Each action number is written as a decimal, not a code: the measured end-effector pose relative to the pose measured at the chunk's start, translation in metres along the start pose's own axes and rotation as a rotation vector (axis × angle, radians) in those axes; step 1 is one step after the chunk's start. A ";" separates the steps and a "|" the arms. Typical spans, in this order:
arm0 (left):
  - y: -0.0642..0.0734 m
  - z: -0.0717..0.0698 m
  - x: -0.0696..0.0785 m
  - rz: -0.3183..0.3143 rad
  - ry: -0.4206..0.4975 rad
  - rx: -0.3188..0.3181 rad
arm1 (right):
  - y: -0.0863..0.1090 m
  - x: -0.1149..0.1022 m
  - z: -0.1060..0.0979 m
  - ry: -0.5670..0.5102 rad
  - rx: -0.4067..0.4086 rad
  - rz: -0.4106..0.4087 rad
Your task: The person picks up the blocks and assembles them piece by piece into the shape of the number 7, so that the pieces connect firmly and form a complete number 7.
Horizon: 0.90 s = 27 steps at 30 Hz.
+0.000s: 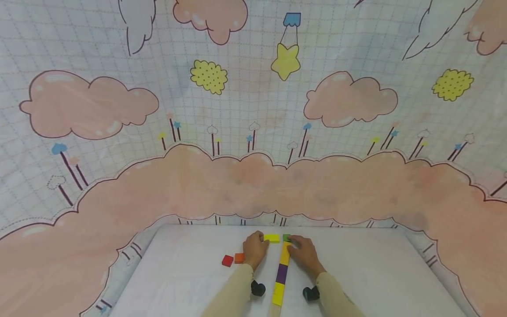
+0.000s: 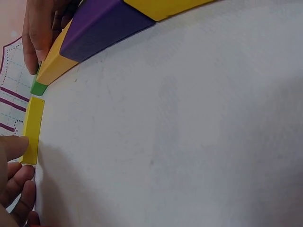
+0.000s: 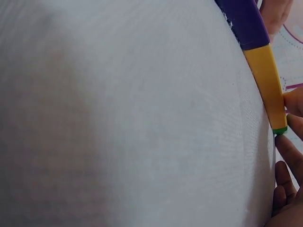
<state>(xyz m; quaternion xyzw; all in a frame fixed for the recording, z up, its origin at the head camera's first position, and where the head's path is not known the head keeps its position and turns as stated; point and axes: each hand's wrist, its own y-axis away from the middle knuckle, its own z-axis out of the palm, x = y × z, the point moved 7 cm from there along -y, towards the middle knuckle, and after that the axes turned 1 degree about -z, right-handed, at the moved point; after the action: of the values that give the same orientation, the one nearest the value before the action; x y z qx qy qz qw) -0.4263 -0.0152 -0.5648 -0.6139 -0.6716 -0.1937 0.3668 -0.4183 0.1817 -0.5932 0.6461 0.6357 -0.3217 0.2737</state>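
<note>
A row of blocks runs up the white table: a yellow block point(image 1: 279, 293), a purple block point(image 1: 281, 274), an orange-yellow block point(image 1: 284, 253) and a small green block point(image 1: 286, 237) at the far end. My right hand point(image 1: 306, 253) pinches the green block, its thumb beside the orange-yellow one. The left hand point(image 1: 255, 248) holds the left end of another yellow block point(image 1: 272, 238). In the left wrist view its thumb point(image 2: 16, 146) lies on that yellow block point(image 2: 33, 130), with a small gap to the green block point(image 2: 39, 88).
A red block point(image 1: 227, 260) and an orange block point(image 1: 239, 258) lie left of the left hand, the orange one partly hidden. Dark wrist cameras point(image 1: 259, 289) hang under both sleeves. A patterned cloth point(image 1: 253, 185) rises behind the white table point(image 1: 178, 268).
</note>
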 end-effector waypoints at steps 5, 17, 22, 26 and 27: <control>-0.001 0.001 -0.001 -0.001 0.017 -0.005 | 0.000 0.000 0.000 0.007 -0.001 0.008; -0.004 0.008 0.002 0.017 0.016 -0.003 | -0.002 0.002 0.002 0.011 0.000 0.000; -0.005 0.009 0.003 0.025 0.014 0.008 | -0.003 0.005 0.004 0.001 -0.003 0.031; -0.004 0.008 0.003 0.015 0.015 0.007 | -0.003 0.006 0.004 0.003 0.000 0.033; -0.004 0.008 0.003 0.017 0.012 0.008 | -0.003 0.006 0.005 0.006 0.000 0.031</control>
<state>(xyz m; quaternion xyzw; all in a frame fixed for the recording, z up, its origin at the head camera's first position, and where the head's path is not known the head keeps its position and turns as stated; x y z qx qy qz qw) -0.4316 -0.0082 -0.5667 -0.6168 -0.6651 -0.1915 0.3747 -0.4220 0.1822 -0.6007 0.6569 0.6264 -0.3156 0.2767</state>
